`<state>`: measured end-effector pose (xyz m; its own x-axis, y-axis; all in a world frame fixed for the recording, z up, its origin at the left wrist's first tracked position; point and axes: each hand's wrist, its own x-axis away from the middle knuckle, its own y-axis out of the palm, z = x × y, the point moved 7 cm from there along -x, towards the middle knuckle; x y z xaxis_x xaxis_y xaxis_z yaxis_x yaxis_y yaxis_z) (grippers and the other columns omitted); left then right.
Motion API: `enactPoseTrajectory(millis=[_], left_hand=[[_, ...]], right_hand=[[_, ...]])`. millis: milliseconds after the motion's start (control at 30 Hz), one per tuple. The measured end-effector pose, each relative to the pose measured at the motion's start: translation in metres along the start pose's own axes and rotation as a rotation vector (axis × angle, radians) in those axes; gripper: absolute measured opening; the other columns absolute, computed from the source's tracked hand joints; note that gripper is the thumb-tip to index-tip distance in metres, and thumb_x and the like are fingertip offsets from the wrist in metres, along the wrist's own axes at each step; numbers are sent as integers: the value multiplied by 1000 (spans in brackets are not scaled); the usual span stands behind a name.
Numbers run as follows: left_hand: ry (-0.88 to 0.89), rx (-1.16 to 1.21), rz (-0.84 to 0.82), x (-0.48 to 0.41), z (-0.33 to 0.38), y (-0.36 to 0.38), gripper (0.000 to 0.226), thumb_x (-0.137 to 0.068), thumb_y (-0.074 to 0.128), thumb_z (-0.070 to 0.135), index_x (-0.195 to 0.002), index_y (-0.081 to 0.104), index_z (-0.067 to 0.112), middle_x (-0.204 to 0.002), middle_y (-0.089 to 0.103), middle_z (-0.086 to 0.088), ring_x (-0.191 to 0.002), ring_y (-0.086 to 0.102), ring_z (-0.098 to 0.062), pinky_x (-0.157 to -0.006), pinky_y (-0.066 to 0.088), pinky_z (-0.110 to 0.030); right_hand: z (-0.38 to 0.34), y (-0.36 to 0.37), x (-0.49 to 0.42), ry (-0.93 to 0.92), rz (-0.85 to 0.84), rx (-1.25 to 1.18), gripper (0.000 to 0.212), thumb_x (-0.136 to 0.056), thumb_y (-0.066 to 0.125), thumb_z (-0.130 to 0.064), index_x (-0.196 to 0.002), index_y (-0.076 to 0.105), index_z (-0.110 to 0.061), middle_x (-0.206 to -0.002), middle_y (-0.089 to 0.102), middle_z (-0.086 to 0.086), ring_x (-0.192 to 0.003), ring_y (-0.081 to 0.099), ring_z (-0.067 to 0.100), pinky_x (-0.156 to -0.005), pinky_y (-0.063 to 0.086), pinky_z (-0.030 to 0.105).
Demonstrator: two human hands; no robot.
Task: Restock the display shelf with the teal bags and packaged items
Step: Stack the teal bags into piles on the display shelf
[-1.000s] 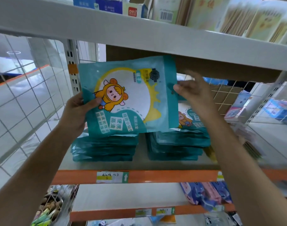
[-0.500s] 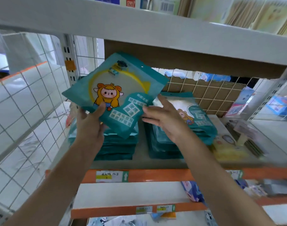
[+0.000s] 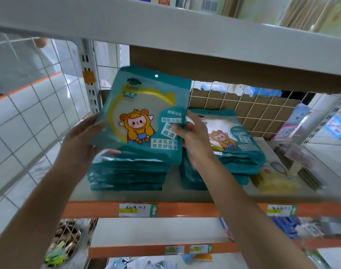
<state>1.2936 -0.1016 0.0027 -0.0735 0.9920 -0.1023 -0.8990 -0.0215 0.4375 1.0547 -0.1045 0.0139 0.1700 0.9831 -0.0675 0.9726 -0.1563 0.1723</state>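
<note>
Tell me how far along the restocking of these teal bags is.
Done: a left stack and a right stack of teal bags already lie on the shelf. In hand: the left hand and right hand grip one teal bag by its side edges, tilted above the left stack. Left: laying it flat on that stack. Whether more stock is waiting is out of view.

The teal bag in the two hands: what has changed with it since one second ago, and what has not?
The bag came down over the left stack, its top leaning back. The right hand shifted down its right edge. The left hand keeps its hold on the left edge; that stack and the right stack lie as before.
</note>
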Motion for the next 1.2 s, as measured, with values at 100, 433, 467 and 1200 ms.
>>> enactPoseTrajectory(millis=[100,433,467,1200], left_hand=[[5,-134,-186,-6,9,-7,41,-56,79,17,-96,71,23,-84,73,4,-76,71,-14,-61,56,-21],[-115,-376,-39,-17,-15,-23,49,-80,62,0,-126,47,8,-105,62,-7,-96,61,-22,-70,54,-25],[-110,-379,-24,-19,-14,-24,46,-80,62,1,-122,48,9,-104,61,-7,-97,60,-22,-72,50,-26],[-219,-354,-242,-23,-33,-28,69,-75,57,-8,-139,40,14,-123,54,-13,-104,59,-27,-74,57,-27]], right_hand=[[3,6,-3,-11,11,39,36,-83,63,4,-112,55,-14,-98,66,5,-98,64,26,-88,53,45],[31,24,-10,1,-110,245,45,-88,57,-2,-131,46,-11,-108,64,0,-91,65,12,-81,55,27],[32,25,-10,5,-117,257,45,-89,57,-2,-131,45,-13,-104,64,-3,-88,65,10,-77,55,23],[66,25,-8,143,-43,277,70,-91,58,-17,-149,21,-20,-128,57,5,-105,63,19,-90,52,35]])
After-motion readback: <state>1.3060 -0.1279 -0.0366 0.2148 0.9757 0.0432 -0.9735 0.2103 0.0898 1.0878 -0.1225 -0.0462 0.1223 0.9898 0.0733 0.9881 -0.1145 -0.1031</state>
